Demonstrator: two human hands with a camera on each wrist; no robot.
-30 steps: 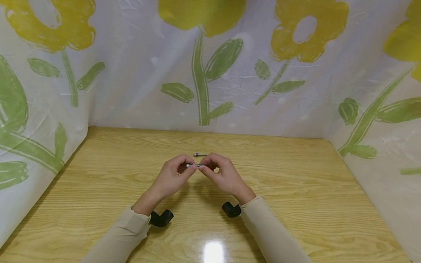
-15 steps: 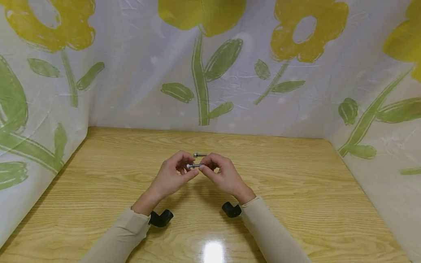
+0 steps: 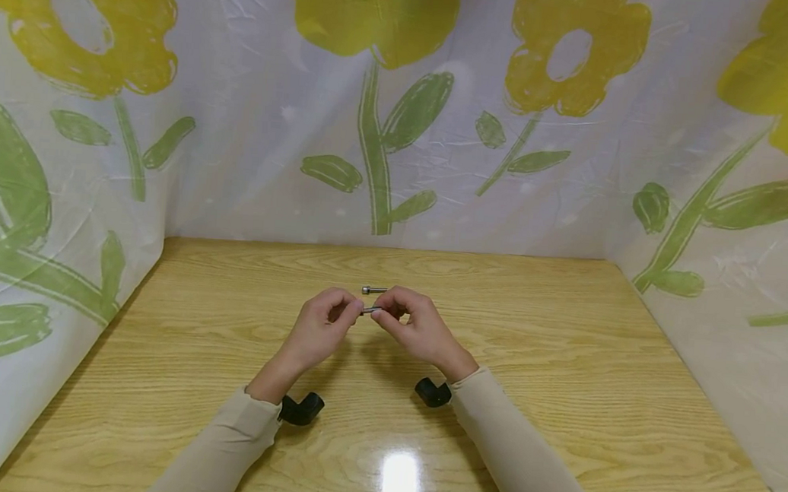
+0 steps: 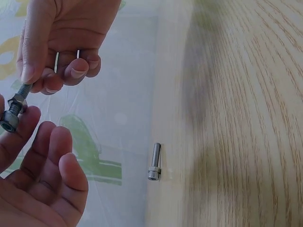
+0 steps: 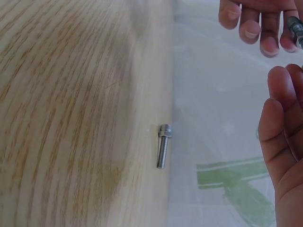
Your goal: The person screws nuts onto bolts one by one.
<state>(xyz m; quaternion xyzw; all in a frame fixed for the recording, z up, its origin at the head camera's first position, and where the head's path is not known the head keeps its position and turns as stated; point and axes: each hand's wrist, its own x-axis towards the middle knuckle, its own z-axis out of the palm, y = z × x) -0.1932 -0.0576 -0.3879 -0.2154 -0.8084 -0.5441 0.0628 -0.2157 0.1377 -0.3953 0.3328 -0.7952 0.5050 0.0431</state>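
My right hand (image 3: 424, 330) pinches the threaded end of a silver socket-head bolt (image 4: 10, 121) between thumb and forefinger, above the table. A hex nut (image 4: 19, 98) sits partway along its shaft. The left hand (image 3: 322, 323) has its thumb and forefinger about the nut, the other fingers loosely bent. In the head view these fingertips hide the bolt's head. Only part of the held bolt (image 5: 295, 27) shows at the right wrist view's edge. A second bolt (image 3: 374, 290) lies on the table just beyond the hands, with a nut (image 4: 154, 169) close to its head.
The wood-grain table (image 3: 540, 317) has a bright light reflection near its front. A white cloth (image 3: 251, 129) printed with yellow flowers hangs at the back and both sides. Black angled wrist pieces (image 3: 302, 408) stick out under both sleeves.
The left thumb and forefinger were together, parted half a second ago to bare the bolt's head and nut, and have come together again. The right hand stays put on the bolt.
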